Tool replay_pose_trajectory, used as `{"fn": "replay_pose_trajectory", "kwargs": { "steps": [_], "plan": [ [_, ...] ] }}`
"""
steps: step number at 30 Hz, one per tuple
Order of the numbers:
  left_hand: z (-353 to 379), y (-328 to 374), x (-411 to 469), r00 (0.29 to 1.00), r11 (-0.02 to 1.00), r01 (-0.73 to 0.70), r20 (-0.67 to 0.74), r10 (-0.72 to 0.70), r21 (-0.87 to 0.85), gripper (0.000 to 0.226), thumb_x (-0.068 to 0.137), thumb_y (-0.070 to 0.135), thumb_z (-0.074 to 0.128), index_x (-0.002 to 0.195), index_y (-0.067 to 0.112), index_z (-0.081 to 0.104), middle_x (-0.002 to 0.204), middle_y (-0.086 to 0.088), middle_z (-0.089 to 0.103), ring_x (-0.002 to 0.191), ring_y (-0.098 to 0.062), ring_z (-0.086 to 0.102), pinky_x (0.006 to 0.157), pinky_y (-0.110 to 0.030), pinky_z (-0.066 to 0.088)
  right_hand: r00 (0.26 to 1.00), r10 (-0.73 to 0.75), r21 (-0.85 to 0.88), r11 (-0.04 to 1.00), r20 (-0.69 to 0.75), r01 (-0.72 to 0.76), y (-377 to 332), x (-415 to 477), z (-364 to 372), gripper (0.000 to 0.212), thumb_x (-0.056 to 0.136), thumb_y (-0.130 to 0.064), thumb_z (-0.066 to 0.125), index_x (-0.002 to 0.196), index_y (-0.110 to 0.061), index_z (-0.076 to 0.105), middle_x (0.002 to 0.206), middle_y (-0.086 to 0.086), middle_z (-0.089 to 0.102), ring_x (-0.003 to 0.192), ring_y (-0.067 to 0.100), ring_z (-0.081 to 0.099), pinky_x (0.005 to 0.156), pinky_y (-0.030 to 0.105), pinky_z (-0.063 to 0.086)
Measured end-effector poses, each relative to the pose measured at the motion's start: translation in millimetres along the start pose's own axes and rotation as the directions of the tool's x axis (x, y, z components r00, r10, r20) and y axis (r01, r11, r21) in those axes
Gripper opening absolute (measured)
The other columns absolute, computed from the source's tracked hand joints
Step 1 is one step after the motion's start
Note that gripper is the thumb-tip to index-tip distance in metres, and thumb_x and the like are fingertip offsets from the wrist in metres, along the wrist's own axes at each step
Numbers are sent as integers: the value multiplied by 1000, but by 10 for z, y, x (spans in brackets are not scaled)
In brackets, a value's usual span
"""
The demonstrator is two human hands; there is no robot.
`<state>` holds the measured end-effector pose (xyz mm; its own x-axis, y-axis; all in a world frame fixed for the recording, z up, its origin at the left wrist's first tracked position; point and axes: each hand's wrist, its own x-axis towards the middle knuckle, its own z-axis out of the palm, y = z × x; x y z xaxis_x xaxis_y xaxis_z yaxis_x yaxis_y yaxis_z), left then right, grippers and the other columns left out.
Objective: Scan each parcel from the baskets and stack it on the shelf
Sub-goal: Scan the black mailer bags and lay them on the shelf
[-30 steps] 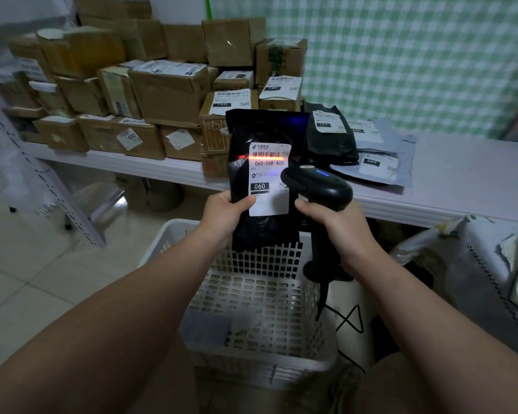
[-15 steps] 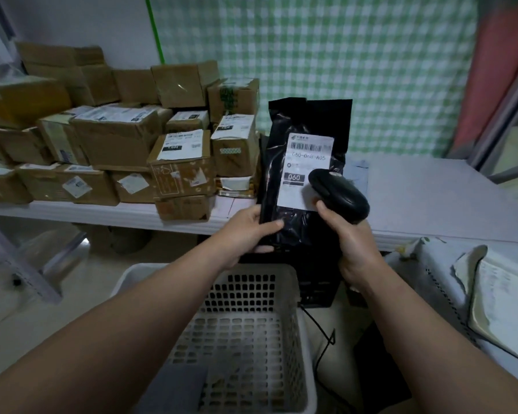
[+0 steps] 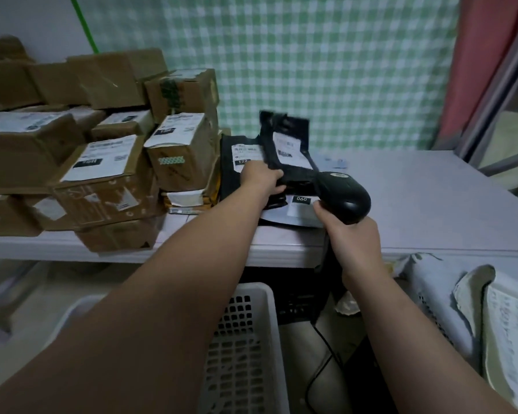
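My left hand (image 3: 262,179) grips the lower end of a black bag parcel (image 3: 287,144) with a white label and holds it tilted over the shelf (image 3: 416,204), above the soft parcels lying there. Under it lies a grey bag parcel (image 3: 299,209) labelled 060, and a black bag labelled 122 (image 3: 243,153) leans to its left. My right hand (image 3: 352,237) grips the handle of a black barcode scanner (image 3: 343,197) just right of the parcel, at the shelf's front edge. A white plastic basket (image 3: 248,348) stands on the floor below my arms.
Stacked cardboard boxes (image 3: 108,162) fill the left part of the shelf. The shelf's right part is bare white surface. Grey and white bag parcels (image 3: 491,318) lie at the lower right. The scanner's cable (image 3: 320,369) hangs down beside the basket. A green checked curtain (image 3: 326,70) hangs behind.
My left hand has carried the black parcel from in front of the scanner forward and down onto the shelf pile. The scanner's red beam is off, and my right hand has lowered the scanner.
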<state>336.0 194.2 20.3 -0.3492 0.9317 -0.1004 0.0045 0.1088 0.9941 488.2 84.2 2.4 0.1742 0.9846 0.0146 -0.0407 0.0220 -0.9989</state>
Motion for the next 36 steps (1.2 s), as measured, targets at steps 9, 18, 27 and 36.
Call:
{"fn": "replay_pose_trajectory", "kwargs": {
  "steps": [9, 18, 27, 36],
  "plan": [
    [-471, -121, -559, 991, 973, -127, 67, 116, 192, 10, 94, 13, 61, 89, 7, 55, 70, -10, 61, 52, -15, 57, 50, -24, 54, 981, 10, -127, 992, 196, 16, 20, -239, 224, 13, 80, -27, 77, 76, -21, 66, 63, -5, 62, 63, 10, 59, 61, 25, 45],
    [-2373, -1425, -1796, 990, 738, -43, 129, -60, 674, 12, 90, 16, 63, 80, 21, 61, 74, 3, 66, 69, -11, 63, 62, -20, 46, 810, 215, -412, 911, 546, 36, 503, -895, 834, 20, 81, -19, 75, 79, 0, 70, 65, 14, 67, 55, 24, 63, 64, 40, 54],
    [-3225, -2799, -2033, 898, 476, 239, -7, -439, 846, 33, 94, 24, 59, 124, 10, 56, 123, -9, 58, 112, -26, 55, 86, -24, 39, 587, 503, -659, 749, 635, 70, 1544, -1501, 1579, 9, 87, -17, 69, 91, -9, 65, 92, 18, 71, 71, 26, 66, 72, 38, 59],
    [-3024, -3907, -1538, 794, 368, 68, 173, -583, 927, 61, 93, 29, 61, 145, 12, 34, 149, -16, 31, 134, -32, 36, 108, -40, 32, 616, 640, -734, 664, 458, -144, 2464, -1320, 1766, 19, 84, -11, 69, 66, -7, 62, 60, 6, 62, 43, 8, 57, 45, 19, 45]
  ]
}}
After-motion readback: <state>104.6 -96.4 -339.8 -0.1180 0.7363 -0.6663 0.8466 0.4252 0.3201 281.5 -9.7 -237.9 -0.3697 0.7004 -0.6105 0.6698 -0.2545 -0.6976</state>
